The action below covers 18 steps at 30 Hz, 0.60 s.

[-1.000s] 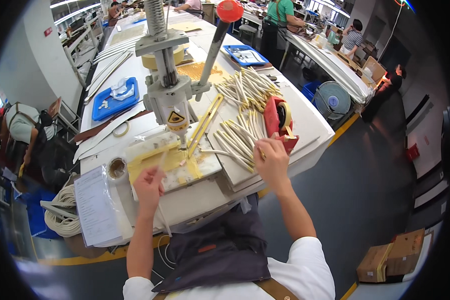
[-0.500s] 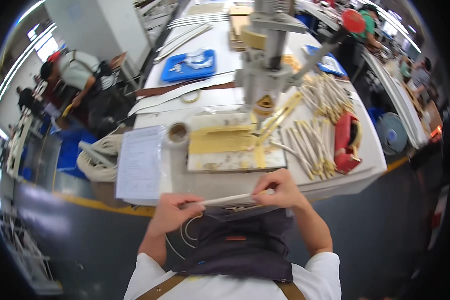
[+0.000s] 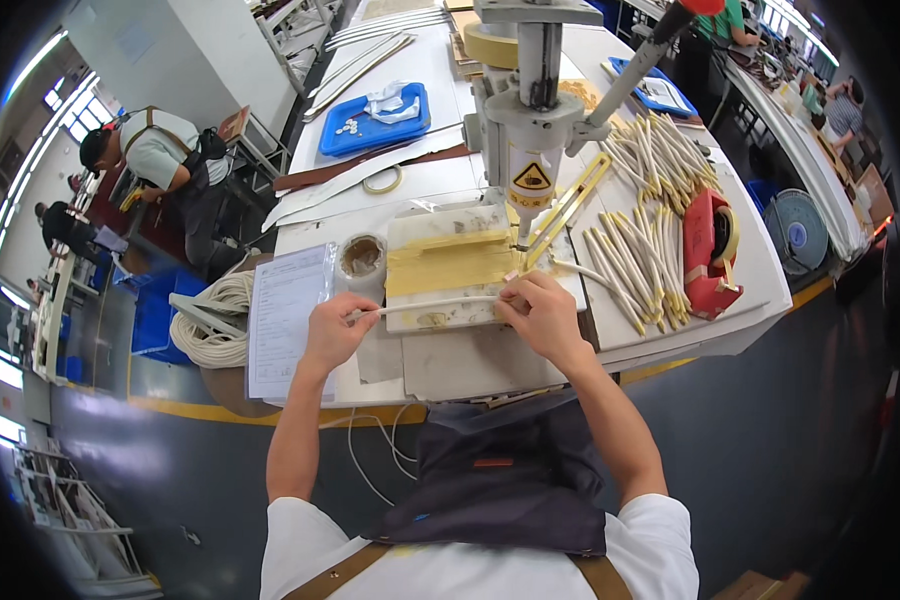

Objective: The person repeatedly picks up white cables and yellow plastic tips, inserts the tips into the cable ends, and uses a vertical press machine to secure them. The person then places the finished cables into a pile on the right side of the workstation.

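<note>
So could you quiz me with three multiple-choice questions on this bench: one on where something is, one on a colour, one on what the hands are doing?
1. Where is the red tape dispenser?
A. right of the press
B. on the floor
C. on the blue tray

2. What colour is the tray at the back?
A. green
B. blue
C. black

3. How is the white strip held?
A. lying loose
B. in one hand only
C. stretched between both hands

Answers:
1 A, it sits on the table right of the press, by the pile of strips.
2 B, its rim and floor are blue.
3 C, the left hand pinches one end and the right hand the other.
</note>
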Motion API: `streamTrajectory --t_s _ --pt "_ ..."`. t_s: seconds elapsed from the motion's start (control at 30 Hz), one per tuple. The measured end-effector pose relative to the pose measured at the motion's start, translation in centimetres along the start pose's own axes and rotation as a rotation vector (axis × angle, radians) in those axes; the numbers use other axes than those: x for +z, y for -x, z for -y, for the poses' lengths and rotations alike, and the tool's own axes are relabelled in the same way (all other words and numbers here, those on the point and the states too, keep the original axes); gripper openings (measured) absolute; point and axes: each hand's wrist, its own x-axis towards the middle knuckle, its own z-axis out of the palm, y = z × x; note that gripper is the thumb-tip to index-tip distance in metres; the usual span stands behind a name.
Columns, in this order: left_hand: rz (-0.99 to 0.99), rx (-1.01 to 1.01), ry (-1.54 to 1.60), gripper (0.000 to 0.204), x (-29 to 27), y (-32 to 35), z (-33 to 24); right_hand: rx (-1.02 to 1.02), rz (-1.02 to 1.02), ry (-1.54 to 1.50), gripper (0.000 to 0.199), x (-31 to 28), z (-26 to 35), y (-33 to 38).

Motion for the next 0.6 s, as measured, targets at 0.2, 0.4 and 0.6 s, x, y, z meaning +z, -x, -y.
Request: streamTrajectory --t_s 0.2,0.4,0.6 --pt "-0.031 0.031 0.027 0.011 1.0 -0.1 0.5 -0.001 -0.031 -0.043 0.015 0.0 -0.6 0.1" --pt "-0.017 0.062 0.016 0.013 1.2 -0.3 1.5 0.041 -0.02 -0.093 0.016 0.0 -1.4 0.1" --pt "-0.012 0.111 -0.018 0.012 1.3 -0.5 0.4 0.111 0.008 -0.132 0.017 -0.6 -1.2 -0.1"
